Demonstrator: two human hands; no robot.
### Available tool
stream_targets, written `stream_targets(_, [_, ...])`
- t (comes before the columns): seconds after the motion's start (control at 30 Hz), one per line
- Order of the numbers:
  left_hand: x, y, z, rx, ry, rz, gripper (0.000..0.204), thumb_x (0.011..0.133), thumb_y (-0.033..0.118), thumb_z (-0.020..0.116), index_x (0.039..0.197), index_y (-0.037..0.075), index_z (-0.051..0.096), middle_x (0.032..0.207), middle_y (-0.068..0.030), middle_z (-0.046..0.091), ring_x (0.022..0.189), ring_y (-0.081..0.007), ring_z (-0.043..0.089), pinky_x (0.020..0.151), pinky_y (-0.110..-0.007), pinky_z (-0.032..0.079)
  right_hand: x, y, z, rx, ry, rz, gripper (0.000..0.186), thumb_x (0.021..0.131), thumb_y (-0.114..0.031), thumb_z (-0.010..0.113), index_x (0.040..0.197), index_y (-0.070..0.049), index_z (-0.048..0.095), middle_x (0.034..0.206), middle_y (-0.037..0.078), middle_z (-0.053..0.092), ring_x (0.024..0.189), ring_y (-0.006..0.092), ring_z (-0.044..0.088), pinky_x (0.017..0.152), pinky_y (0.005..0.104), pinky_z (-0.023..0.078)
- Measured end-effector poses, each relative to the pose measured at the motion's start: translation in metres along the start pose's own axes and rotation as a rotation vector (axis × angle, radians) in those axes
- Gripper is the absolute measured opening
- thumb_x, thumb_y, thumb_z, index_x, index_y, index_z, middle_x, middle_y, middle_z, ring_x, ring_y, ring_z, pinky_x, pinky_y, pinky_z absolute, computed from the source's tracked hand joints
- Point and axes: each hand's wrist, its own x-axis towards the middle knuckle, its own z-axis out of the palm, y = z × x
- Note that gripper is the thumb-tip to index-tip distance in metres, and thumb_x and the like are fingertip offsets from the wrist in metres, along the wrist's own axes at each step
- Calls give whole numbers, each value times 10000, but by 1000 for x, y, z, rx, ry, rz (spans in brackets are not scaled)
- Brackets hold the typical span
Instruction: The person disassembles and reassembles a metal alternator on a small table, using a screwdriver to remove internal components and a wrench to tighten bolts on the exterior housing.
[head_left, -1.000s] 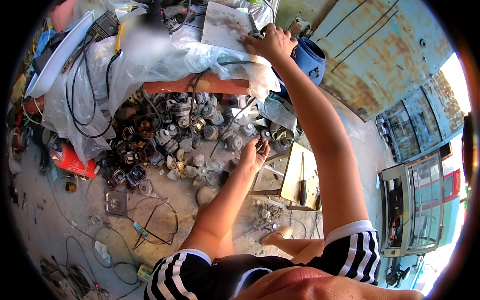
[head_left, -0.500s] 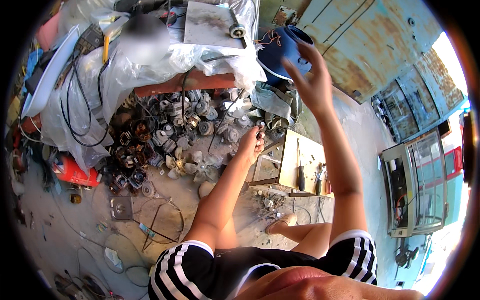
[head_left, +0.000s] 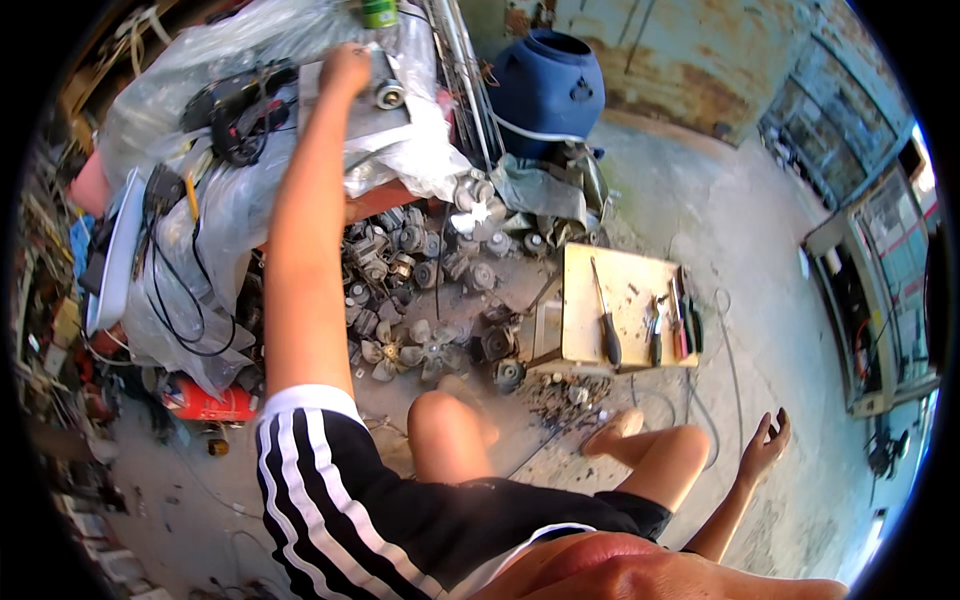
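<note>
The plastic-covered bench is filling the upper left of the frame, and a big blue barrel is standing to its right, at upper centre. On the bench, left of top centre, a flat grey plate is lying beneath my left hand; it is looking stiff, and I am judging its edges the best place to lift it. The round-ended metal part is lying on the plate's right side, near that hand. I am expecting it to be heavy for its size, hard and hardly fragile, perhaps slippery if greasy; the narrow shaft behind its round end is seeming the surest hold.

My left arm is stretching nearly straight up the frame, left of centre. Its hand is hanging over the plate with the fingers mostly hidden, so I cannot tell whether it is gripping anything. At lower right, my right hand is hanging loosely open, fingers slightly spread, holding nothing visible
</note>
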Motion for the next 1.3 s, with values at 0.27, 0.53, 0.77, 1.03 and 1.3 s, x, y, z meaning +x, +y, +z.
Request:
stream_targets(0.27, [124, -81, 3, 279, -154, 202, 473, 905, 495, 506, 1187, 150, 665, 1182, -154, 659, 1112, -336, 614, 924, -434, 472, -53, 27, 59, 191, -166, 117, 395, 936, -232, 643, 1258, -14, 575, 1223, 170, 609, 1053, 280, 626, 921, 367, 483])
stream_targets(0.53, [-216, 241, 75, -637, -554, 807, 311, 948, 369, 605, 1079, 98, 680, 941, -107, 688, 882, -252, 657, 811, -378, 501, -80, 10, 52, -52, -316, -156, 433, 935, -350, 573, 1292, -108, 532, 1278, 132, 549, 1211, 316, 491, 1057, 445, 309])
stream_targets(0.77, [-380, 290, 259, -411, -1028, 652, 293, 866, 285, 687, 1110, 124, 690, 1068, -95, 703, 1005, -234, 669, 873, -341, 501, -74, 7, 57, -108, -309, -256, 386, 929, -374, 563, 1238, -142, 565, 1232, 91, 573, 1179, 306, 510, 1066, 451, 292])
stream_targets(1.03, [-391, 299, 256, -178, -999, 727, 178, 834, 240, 702, 960, 114, 708, 933, -127, 708, 926, -275, 669, 811, -395, 503, -73, 33, 46, -92, -280, -160, 347, 933, -362, 559, 1184, -125, 591, 1194, 92, 588, 1163, 296, 525, 1038, 444, 323])
stream_targets(1.3, [-396, 294, 259, -38, -856, 848, 182, 884, 182, 633, 1052, 110, 638, 1023, -162, 642, 1015, -358, 610, 873, -443, 491, -72, 34, 35, -81, -304, -135, 329, 934, -342, 564, 1166, -111, 600, 1193, 99, 592, 1156, 300, 535, 1024, 436, 336])
